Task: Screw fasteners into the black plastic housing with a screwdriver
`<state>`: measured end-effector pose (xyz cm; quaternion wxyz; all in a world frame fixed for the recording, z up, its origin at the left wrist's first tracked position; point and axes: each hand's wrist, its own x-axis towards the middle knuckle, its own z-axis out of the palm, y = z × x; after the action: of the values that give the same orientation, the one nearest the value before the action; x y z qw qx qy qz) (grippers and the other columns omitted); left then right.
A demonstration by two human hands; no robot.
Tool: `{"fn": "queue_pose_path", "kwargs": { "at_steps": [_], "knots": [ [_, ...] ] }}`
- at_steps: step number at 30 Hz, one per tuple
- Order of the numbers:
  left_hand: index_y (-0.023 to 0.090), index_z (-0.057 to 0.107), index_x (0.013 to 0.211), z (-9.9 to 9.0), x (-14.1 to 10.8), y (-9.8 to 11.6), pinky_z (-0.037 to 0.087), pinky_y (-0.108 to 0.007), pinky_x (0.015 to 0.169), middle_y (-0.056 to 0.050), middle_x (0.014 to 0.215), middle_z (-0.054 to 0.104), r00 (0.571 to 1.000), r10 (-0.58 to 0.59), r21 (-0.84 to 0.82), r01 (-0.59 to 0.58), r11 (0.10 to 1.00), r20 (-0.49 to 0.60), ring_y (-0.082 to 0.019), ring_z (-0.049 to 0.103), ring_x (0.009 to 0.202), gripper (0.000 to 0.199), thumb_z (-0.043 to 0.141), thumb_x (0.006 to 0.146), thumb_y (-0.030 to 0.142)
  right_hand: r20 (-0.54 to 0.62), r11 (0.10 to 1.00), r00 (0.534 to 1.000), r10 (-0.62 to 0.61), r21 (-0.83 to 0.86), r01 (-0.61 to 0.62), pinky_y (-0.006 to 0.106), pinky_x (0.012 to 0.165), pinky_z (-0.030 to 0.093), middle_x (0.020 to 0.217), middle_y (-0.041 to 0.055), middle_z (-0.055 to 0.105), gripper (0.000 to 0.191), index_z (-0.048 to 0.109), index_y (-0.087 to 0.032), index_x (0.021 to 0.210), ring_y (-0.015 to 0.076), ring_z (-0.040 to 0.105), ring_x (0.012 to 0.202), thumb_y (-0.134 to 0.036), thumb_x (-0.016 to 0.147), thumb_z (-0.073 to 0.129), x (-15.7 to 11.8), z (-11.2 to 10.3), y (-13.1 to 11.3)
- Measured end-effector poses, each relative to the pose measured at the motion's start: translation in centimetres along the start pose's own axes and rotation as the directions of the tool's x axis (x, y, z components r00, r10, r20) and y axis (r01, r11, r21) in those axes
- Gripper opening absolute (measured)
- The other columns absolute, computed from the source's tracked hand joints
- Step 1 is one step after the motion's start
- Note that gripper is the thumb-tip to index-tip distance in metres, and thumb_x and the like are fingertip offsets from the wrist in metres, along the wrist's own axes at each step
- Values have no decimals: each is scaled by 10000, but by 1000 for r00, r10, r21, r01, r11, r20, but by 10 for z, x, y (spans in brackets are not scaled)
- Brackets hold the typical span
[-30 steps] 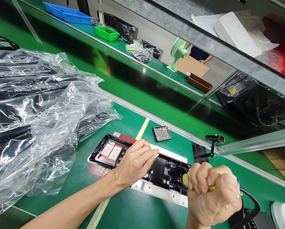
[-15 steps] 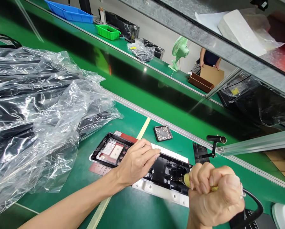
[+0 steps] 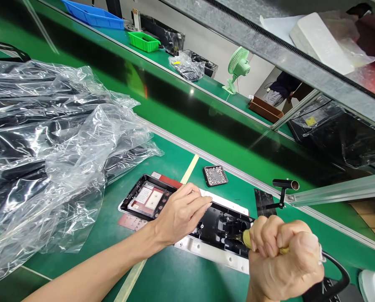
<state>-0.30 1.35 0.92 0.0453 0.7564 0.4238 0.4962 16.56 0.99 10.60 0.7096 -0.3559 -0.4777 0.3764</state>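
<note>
A green table (image 3: 171, 277) fills the near part of the workplace, edged by a metal rail (image 3: 206, 154), with a glossy green surface (image 3: 174, 113) running beyond it. On the far side stand a blue bin (image 3: 93, 16), a green basket (image 3: 143, 41), a pale green fan (image 3: 238, 63) and an open brown box (image 3: 265, 110); a person (image 3: 283, 86) in a dark top is bent down near the box.

On the near table, a long black housing (image 3: 210, 222) lies slantwise over a white fixture (image 3: 212, 254), its framed end at the left above a red board (image 3: 165, 179). The left hand (image 3: 182, 214) rests across the middle of the housing, fingers close together; whether they pinch its edge or anything small, I cannot tell. The right hand (image 3: 284, 260), apart from the left, is clenched around a yellow-handled tool (image 3: 246, 238), whose narrow tip points into the right part of the housing. A thick black cable (image 3: 340, 268) curves beside this fist.

Just beyond the housing sits a small black tray (image 3: 215, 175) of shiny metal pieces. A black tube on a bracket (image 3: 286, 184) stands near the rail, and plastic-wrapped black parts (image 3: 74, 126) are heaped at the left.
</note>
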Motion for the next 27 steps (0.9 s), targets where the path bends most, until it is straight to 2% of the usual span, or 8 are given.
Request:
{"fn": "queue_pose_path", "kwargs": {
  "at_steps": [7, 27],
  "knots": [
    [96, 681, 1145, 0, 0, 0, 526, -382, 779, -65, 836, 651, 1000, -2, 5, 2, 1000, -6, -218, 538, 890, 186, 593, 982, 79, -1, 1000, 1000, -8, 9, 8, 182, 305, 252, 403, -73, 297, 340, 383, -198, 546, 76, 246, 333, -278, 838, 537, 1, 1, 1],
    [89, 684, 1129, -1, -1, 1, 537, -400, 815, -71, 847, 660, 1000, -1, 17, 1, 1000, 5, -229, 546, 901, 177, 601, 973, 71, 60, 998, 997, -53, 33, 51, 170, 317, 275, 417, -78, 313, 307, 394, -193, 566, 64, 258, 334, -256, 853, 483, 2, -3, 3]
  ]
}}
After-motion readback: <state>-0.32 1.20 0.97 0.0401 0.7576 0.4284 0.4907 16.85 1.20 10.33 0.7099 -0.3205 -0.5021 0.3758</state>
